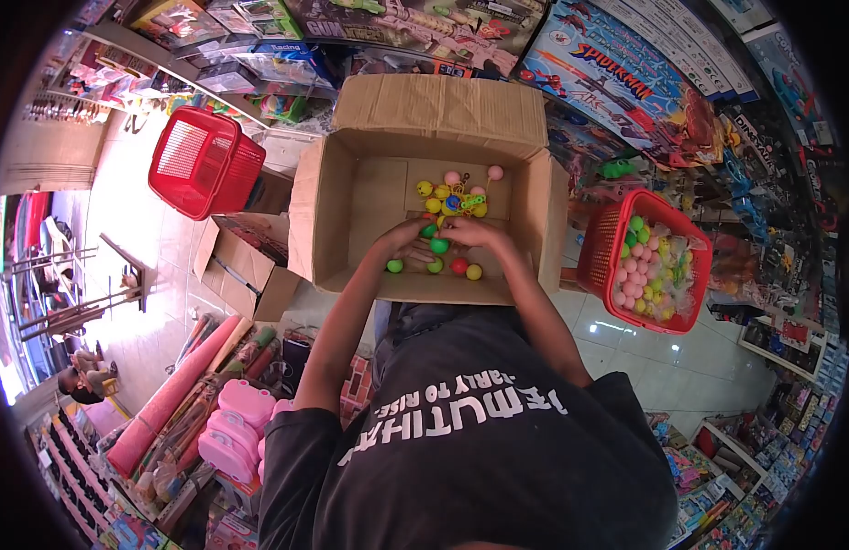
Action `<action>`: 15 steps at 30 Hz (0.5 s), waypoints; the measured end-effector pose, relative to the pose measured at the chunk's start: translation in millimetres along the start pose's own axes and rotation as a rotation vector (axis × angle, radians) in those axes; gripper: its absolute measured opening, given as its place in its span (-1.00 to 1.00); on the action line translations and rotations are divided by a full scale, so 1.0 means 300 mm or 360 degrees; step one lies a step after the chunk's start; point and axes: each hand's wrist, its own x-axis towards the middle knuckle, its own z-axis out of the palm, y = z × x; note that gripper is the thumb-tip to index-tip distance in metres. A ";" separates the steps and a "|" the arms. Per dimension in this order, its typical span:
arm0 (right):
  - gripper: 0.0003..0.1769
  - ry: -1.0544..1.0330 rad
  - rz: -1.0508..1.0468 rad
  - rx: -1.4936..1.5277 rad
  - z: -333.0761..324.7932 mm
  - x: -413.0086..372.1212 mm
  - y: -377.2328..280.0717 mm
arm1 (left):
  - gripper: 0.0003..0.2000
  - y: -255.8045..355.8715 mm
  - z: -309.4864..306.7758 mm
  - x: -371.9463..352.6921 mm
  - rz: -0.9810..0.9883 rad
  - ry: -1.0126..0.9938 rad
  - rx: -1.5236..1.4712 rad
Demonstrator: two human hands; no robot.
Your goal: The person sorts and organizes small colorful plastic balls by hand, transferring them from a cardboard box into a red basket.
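Observation:
Both my hands are inside an open cardboard box (360, 197), close together over its lower middle. My left hand (404, 240) is curled beside a small green ball (429, 231). The fingers of my right hand (470, 232) are pinched at a second green ball (439, 246), against the left fingertips. Any string between the fingers is too small to make out. Above the hands lies a cluster of yellow balls (431, 205), with a blue piece (453, 203) and pink balls (495, 172). Below them rest a red ball (458, 266) and a yellow ball (474, 272).
At the right a red basket (597, 247) holds many pink, green and yellow balls, some bagged. An upturned-looking red basket (207, 163) sits at the left above another carton (246, 266). Boxed toys (617, 73) line the shelves; pink cases (234, 429) and rolls (172, 394) stand lower left.

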 end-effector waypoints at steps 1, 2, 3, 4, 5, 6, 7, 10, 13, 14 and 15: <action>-0.53 -0.0022 -0.0063 0.0189 0.008 0.010 -0.002 | -0.57 0.001 -0.004 0.001 0.0002 0.0002 0.0002; -0.53 -0.0023 -0.0065 0.0188 0.011 0.012 0.001 | -0.57 0.000 -0.009 -0.001 0.0072 -0.0160 -0.0092; -0.52 -0.0108 -0.0061 0.0270 0.014 0.008 -0.004 | -0.57 -0.004 -0.019 0.002 0.0142 -0.0322 -0.0186; -0.51 -0.0192 -0.0058 0.0350 0.016 0.006 -0.011 | -0.57 -0.009 -0.028 0.004 0.0145 -0.0318 -0.0186; -0.51 -0.0193 -0.0060 0.0348 0.017 -0.001 -0.014 | -0.60 -0.015 -0.036 0.007 0.0104 -0.0299 -0.0181; -0.53 -0.0247 -0.0063 0.0471 0.014 -0.003 0.003 | -0.62 -0.023 -0.040 0.012 0.0062 -0.0281 -0.0179; -0.54 -0.0302 -0.0066 0.0594 0.008 -0.008 0.013 | -0.62 -0.027 -0.045 0.019 0.0064 -0.0279 -0.0181; -0.52 -0.0018 -0.0060 -0.0445 -0.007 0.067 0.133 | -0.66 -0.023 -0.045 0.020 -0.0054 -0.0183 -0.0057; -0.41 -0.0284 0.0534 -0.0849 0.015 0.024 0.125 | -0.68 -0.012 -0.032 0.007 0.0019 0.0027 0.0112; -0.41 -0.0283 0.0537 -0.0849 0.035 0.025 0.137 | -0.66 -0.012 -0.031 0.004 0.0046 0.0082 0.0141; -0.34 -0.0318 0.0424 -0.1046 0.059 0.039 0.158 | -0.64 -0.011 -0.035 0.003 0.0075 0.0140 0.0170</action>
